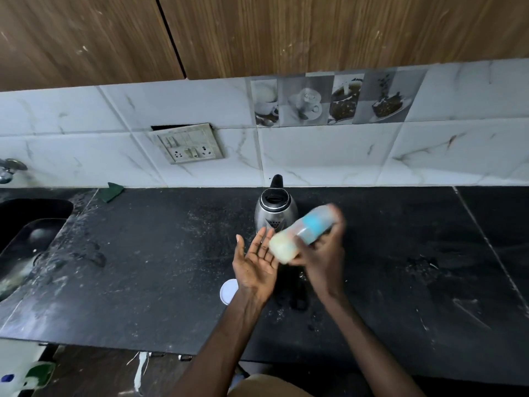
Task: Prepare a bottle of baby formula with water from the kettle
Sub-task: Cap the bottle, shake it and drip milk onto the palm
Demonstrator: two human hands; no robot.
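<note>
Head view, bottle [303, 234] gripped by right hand [323, 253]

Dark stone counter [160, 270] with steel kettle [275, 212], white round lid [228, 291], green scrub pad [111, 192] near the wall.

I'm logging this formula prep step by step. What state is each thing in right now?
Baby bottle: tilted on its side, motion-blurred, pale milky liquid inside, blue collar on.
Right hand: closed around the bottle.
Left hand: open, palm up, beside the bottle's base.
Kettle: upright on the counter, lid shut.
White lid: lying flat on the counter, partly hidden by the left wrist.
Sink: wet.
</note>
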